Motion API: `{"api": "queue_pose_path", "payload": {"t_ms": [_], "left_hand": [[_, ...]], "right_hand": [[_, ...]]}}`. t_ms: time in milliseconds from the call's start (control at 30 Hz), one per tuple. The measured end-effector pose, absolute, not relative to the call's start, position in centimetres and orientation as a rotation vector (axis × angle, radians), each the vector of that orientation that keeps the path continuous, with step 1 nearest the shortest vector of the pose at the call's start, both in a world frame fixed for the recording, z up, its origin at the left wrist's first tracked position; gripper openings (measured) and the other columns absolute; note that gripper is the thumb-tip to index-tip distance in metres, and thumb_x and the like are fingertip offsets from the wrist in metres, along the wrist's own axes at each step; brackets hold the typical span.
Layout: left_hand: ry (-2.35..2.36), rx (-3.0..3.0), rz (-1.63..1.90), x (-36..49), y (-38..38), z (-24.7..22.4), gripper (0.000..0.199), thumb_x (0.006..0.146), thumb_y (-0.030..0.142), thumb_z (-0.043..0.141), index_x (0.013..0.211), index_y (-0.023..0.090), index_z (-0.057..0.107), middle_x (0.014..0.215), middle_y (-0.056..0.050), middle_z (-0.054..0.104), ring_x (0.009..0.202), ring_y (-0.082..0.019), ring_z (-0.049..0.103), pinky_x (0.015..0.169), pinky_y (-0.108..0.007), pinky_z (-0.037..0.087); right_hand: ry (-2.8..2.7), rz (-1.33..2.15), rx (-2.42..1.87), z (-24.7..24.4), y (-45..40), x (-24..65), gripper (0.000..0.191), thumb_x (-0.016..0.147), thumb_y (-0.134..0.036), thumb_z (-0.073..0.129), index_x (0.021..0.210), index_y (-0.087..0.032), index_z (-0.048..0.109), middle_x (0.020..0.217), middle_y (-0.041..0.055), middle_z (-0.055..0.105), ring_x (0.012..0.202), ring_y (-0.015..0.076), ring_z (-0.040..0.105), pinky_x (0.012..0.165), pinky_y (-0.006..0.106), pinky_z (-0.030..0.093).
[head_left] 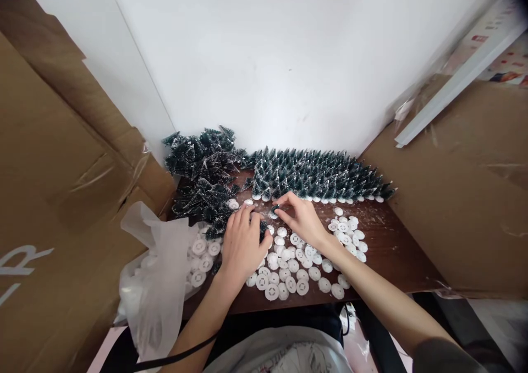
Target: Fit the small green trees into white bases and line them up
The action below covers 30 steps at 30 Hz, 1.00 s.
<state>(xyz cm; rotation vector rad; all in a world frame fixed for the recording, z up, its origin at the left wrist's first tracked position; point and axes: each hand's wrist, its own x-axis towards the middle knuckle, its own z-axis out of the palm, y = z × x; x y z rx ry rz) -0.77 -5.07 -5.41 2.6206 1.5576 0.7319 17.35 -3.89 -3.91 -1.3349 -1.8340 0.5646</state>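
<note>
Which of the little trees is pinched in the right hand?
The single small tree just in front of the upright rows, its tip end between the right hand's thumb and finger; the heaped trees lie loose farther left.

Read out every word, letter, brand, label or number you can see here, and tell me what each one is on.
"R": large white letter on the cardboard box at the left; the white stroke below it is cut off by the picture's edge.
Printed packaging at the upper right: red and grey marks, too blurred to read.
Shirt: printed lines, no readable words.
</note>
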Motion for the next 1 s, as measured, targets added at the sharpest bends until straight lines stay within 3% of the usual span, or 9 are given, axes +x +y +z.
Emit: {"api": "queue_pose_path", "payload": {"t_ms": [200, 800, 1000], "left_hand": [[1.579, 2.605, 0.734, -0.6, -5.1, -5.5, 0.025, 0.085, 0.025, 0.055, 0.105, 0.011, 0.062, 0.131, -0.02, 0.06, 0.13, -0.036, 0.05, 0.108, -0.052, 0.041], [1.557, 2.596, 0.812, -0.8, -5.1, -5.3, 0.017, 0.084, 0.021, 0.055, 0.1, 0.014, 0.059, 0.123, -0.017, 0.06, 0.119, -0.033, 0.056, 0.103, -0.049, 0.045], [1.549, 2.59, 0.803, -0.9, -5.1, -5.2, 0.017, 0.085, 0.021, 0.055, 0.099, 0.013, 0.059, 0.119, -0.017, 0.059, 0.113, -0.033, 0.056, 0.1, -0.048, 0.046]], "right_hand": [[-1.788, 0.598, -1.258, -4.5, -2.9, 16.6, 0.006, 0.089, -0.02, 0.056, 0.091, -0.023, 0.052, 0.099, 0.0062, 0.072, 0.089, 0.0208, 0.071, 0.08, 0.035, 0.055], [-2.169, 0.324, -1.358, -3.2, -0.2, 14.3, 0.015, 0.093, -0.012, 0.05, 0.107, -0.018, 0.053, 0.094, 0.0096, 0.07, 0.079, 0.022, 0.068, 0.069, 0.03, 0.047], [-2.173, 0.316, -1.325, -2.7, 0.1, 14.5, 0.019, 0.091, -0.008, 0.051, 0.107, -0.016, 0.055, 0.096, 0.0098, 0.07, 0.083, 0.022, 0.067, 0.073, 0.032, 0.048]]}}
